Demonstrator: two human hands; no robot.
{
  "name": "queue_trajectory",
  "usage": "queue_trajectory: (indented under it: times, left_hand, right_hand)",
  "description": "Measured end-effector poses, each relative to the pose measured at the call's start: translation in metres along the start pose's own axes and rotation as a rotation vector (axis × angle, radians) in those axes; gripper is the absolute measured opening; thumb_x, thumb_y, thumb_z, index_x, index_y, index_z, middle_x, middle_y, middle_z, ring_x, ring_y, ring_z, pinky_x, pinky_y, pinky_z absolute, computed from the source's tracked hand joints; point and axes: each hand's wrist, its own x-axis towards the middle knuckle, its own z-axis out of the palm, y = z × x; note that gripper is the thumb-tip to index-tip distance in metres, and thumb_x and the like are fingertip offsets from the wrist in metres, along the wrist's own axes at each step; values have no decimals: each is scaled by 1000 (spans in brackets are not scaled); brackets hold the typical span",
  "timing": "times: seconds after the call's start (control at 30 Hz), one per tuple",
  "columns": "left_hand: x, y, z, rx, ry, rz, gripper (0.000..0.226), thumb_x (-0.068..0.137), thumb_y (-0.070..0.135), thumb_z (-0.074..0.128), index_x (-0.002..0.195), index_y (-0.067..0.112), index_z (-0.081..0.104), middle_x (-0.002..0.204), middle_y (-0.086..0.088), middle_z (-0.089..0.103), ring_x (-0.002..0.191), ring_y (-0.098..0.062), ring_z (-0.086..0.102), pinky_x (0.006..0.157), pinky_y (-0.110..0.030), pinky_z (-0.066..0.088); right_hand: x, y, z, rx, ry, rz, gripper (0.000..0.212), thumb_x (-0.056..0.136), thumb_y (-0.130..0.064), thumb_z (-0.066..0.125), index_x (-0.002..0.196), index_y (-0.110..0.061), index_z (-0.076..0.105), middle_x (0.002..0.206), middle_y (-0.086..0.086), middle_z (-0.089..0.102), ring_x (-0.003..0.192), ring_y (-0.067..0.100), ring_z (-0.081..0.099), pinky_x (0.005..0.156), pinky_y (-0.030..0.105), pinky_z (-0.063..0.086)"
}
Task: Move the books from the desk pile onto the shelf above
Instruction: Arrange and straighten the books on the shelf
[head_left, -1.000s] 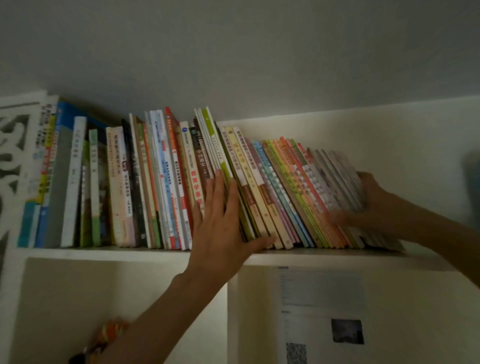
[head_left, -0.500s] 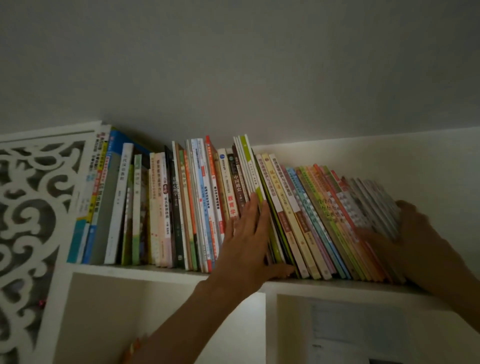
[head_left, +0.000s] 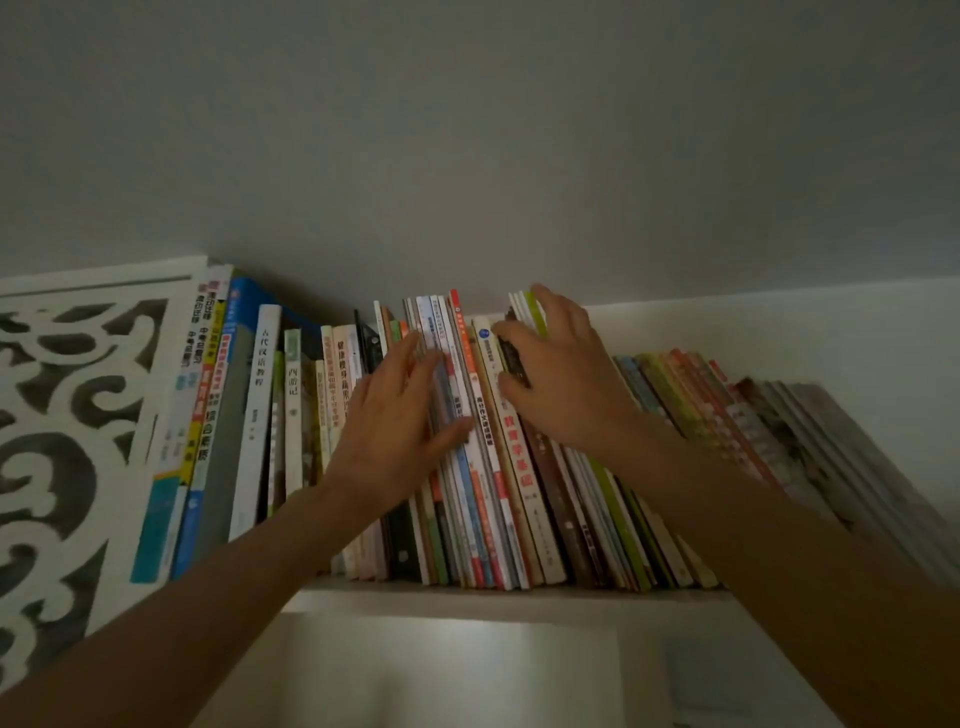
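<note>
A long row of books (head_left: 488, 467) stands on the white shelf (head_left: 467, 600). The left ones are upright; those on the right (head_left: 769, 436) lean over to the right. My left hand (head_left: 395, 431) lies flat on the spines in the middle of the row, fingers straight and pointing up. My right hand (head_left: 561, 384) rests on the spines just to its right, its fingers spread over the upper ends of thin white and green books (head_left: 532, 312). Neither hand carries a book. The desk pile is out of view.
A white carved lattice panel (head_left: 67, 415) closes the shelf's left end. The grey ceiling (head_left: 467, 156) hangs close above the book tops. Below the shelf board is an open white compartment (head_left: 441, 670).
My right hand has left the leaning books at the right end and moved left to the middle of the row. My left hand slid up and left along the spines. The view has tilted upward.
</note>
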Motion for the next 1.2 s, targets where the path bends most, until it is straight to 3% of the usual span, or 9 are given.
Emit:
queue_trajectory:
  times: [0.17,0.33,0.53,0.63,0.7,0.8,0.93,1.07,1.2]
  left_hand:
    - [2,-21,17,-2,-37,41,96,72,78,9,150,22,-3,157,2,-10,144,-14,0,116,-44,7]
    - [2,-20,14,11,-53,40,93,79,78,20,149,22,-5,157,2,-12,144,-13,-5,113,-41,-3]
    - [4,-16,3,-102,-73,24,75,89,58,31,150,22,6,158,1,-4,145,-16,5,116,-44,4]
    - [2,-13,1,-180,-32,16,60,96,41,39,148,21,18,158,1,4,143,-18,12,115,-41,11]
    - [-3,-4,-1,-254,1,12,54,96,34,44,145,18,29,157,-1,12,142,-17,16,114,-35,15]
    - [-10,18,-5,-393,44,-5,45,94,33,46,136,16,41,142,1,33,123,-4,34,101,-18,27]
    - [-8,53,-11,-683,-23,-34,22,91,37,52,111,28,49,107,14,50,86,11,52,67,-1,40]
    - [-2,79,-5,-916,-57,-85,17,91,28,56,85,39,44,85,21,54,68,22,55,57,-1,42]
    - [0,82,6,-895,38,-160,4,93,34,51,95,32,53,80,19,55,64,22,53,56,1,40]
  right_hand:
    - [24,-8,11,-253,-14,29,45,96,-40,36,133,-17,46,159,8,-2,145,27,-8,115,49,-1]
    - [28,-15,0,-273,12,-31,42,94,-36,37,114,-9,62,159,8,7,146,25,-6,115,46,-10]
    - [11,-17,-23,42,273,-12,20,89,-26,51,101,-12,55,144,9,33,130,23,31,100,34,37]
    - [-5,-12,-21,62,206,-7,43,90,-34,55,131,-21,44,141,8,30,124,21,36,93,36,46]
    - [-18,-9,-12,203,81,45,74,89,-40,57,148,-34,14,143,8,29,126,22,37,97,39,43]
    - [-43,-8,-2,553,107,145,93,85,-44,61,145,-41,-10,146,4,34,131,18,39,107,42,35]
    - [-69,3,3,365,181,139,53,86,-50,46,132,-23,45,120,-9,52,114,6,41,103,38,38]
    - [-86,3,4,681,60,177,45,88,-19,46,131,-31,46,127,-7,50,118,6,44,97,11,35]
    - [-86,2,1,919,104,234,39,96,-9,49,130,-29,53,121,-9,59,108,-1,56,89,14,47]
